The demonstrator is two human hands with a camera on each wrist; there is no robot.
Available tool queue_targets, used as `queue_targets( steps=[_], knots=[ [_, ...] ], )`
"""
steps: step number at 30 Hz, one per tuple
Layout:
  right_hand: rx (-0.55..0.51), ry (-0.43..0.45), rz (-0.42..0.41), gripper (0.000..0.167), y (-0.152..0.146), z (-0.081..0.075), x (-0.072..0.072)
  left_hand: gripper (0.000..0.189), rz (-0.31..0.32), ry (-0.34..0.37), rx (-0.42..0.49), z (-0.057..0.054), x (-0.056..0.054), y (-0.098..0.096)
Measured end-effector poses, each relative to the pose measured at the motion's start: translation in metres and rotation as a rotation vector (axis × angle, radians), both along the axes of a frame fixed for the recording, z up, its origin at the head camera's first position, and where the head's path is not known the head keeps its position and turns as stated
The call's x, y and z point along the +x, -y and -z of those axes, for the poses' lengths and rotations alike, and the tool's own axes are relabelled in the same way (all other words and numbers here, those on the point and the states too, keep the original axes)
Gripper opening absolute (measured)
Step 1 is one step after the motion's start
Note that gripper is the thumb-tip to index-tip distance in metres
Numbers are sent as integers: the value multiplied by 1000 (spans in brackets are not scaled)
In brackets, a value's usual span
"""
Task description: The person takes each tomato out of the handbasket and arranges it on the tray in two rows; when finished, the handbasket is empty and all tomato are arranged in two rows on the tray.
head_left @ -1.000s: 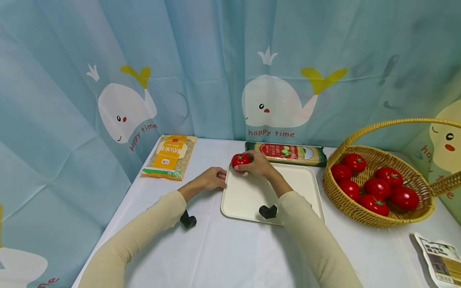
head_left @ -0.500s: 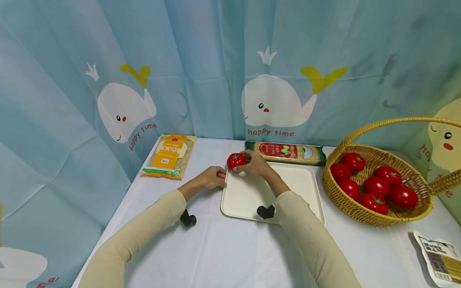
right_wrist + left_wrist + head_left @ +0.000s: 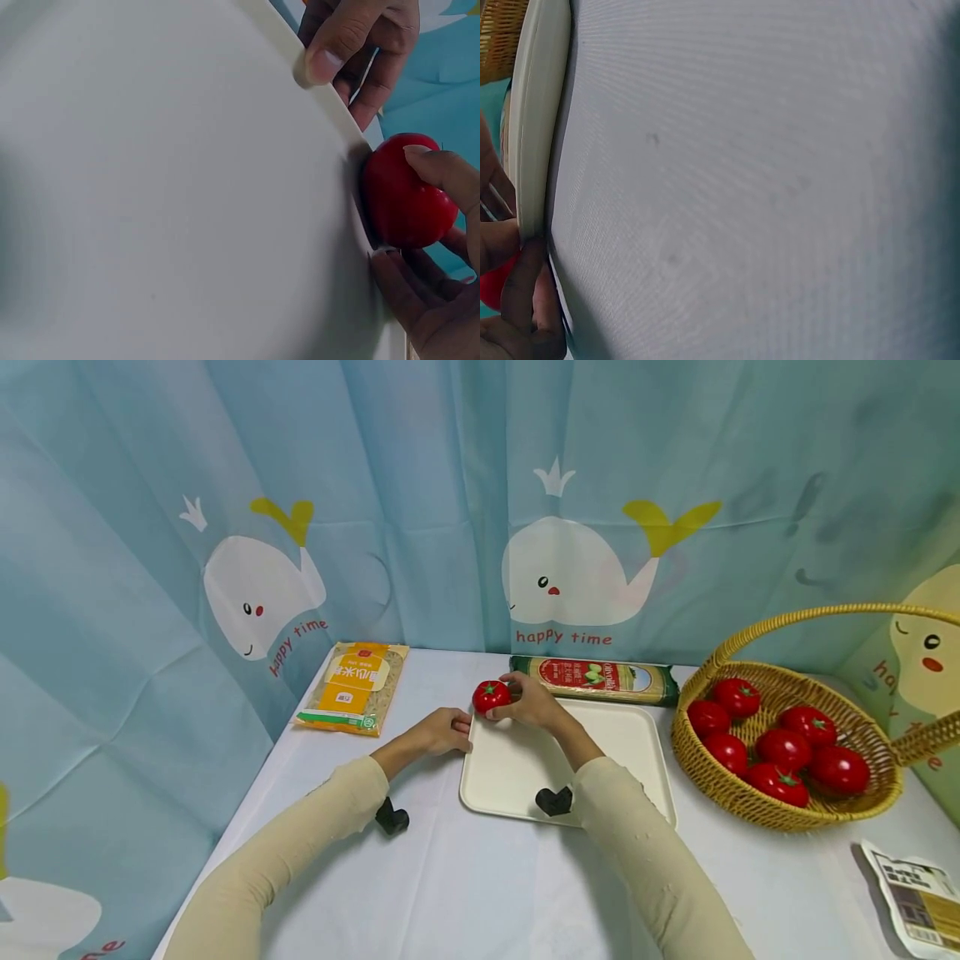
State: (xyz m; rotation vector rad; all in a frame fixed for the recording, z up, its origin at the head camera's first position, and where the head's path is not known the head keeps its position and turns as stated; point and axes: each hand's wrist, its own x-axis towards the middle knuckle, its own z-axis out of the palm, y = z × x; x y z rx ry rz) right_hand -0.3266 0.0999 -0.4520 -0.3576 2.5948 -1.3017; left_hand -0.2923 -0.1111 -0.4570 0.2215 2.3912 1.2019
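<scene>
A shiny red tomato [image 3: 490, 695] with a green star-shaped top sits in the far left corner of a cream rectangular tray [image 3: 517, 777]. My right hand [image 3: 534, 703] holds this tomato from its right side; in the right wrist view, the thumb lies on the tomato [image 3: 405, 196] and fingers reach around it by the tray's rim. At the tray's left edge, my left hand [image 3: 447, 733] pinches the rim, thumb on top and fingers outside and below. In the left wrist view, the left hand [image 3: 525, 289] meets the tray's rim [image 3: 541, 112], partly hiding the red tomato.
A wicker basket [image 3: 750, 806] with a tall handle holds several tomatoes at the right. Behind the tray lies a pack of noodles [image 3: 600, 681]. An orange-and-clear food bag [image 3: 352, 687] is at the back left. A white-and-brown packet [image 3: 918, 897] lies front right.
The right hand has shifted the tomato slightly left, into the tray's corner, over the first half second; since then it has stayed put. The left hand keeps its place on the rim.
</scene>
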Motion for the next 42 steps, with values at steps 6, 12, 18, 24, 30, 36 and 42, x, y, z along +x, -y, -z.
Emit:
queue_targets(
  steps=[6, 12, 18, 24, 30, 36, 42],
  knots=[
    [-3, 1, -7, 74, -3, -2, 1, 48, -1, 1, -7, 0, 0, 0],
    [-40, 3, -33, 78, -9, -3, 3, 47, -1, -3, -24, 1, 0, -2],
    [-83, 10, -43, 76, -19, -11, 5, 48, -2, -5, -29, 2, 1, -2],
    [-75, -44, -75, 66, -35, -31, 10, 48, 1, -11, -32, 2, 1, -3],
    [-63, -112, -78, 69, -62, -53, 23, 47, 5, -19, -27, 1, 0, -5],
    [-51, -148, -103, 68, -93, -73, 44, 47, 8, -19, -24, 1, 0, -5],
    [-43, -143, -82, 66, -123, -83, 62, 47, 3, -16, -29, 3, 1, -1]
  ],
)
